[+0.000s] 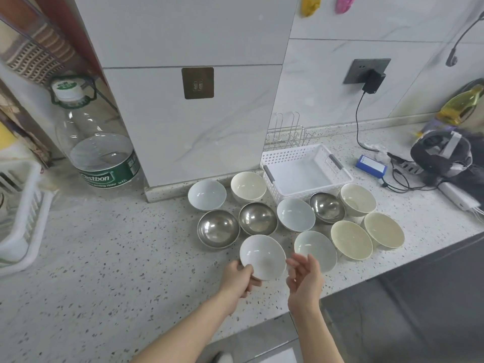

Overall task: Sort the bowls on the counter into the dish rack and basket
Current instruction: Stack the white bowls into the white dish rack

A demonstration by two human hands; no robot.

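My left hand [239, 277] grips the near rim of a white bowl [262, 256], tilted up off the counter. My right hand [305, 276] hovers open just right of that bowl, fingers spread, holding nothing. Behind them sit several bowls: white ones [207, 194] [296, 214] [315, 250], steel ones [218, 228] [258, 218] [326, 206] and cream ones [248, 186] [357, 199] [351, 242] [383, 229]. A white perforated basket [284, 155] stands empty behind the bowls. A wire dish rack [288, 133] is behind the basket. A white plastic dish rack [23, 218] is at the far left.
A large water bottle [98, 142] stands at the back left beside a tiled pillar [188, 100]. At right lie a blue box [372, 166], cables, a dark headset [442, 153] and a white power strip [458, 196]. The counter edge [366, 279] runs diagonally near my right arm.
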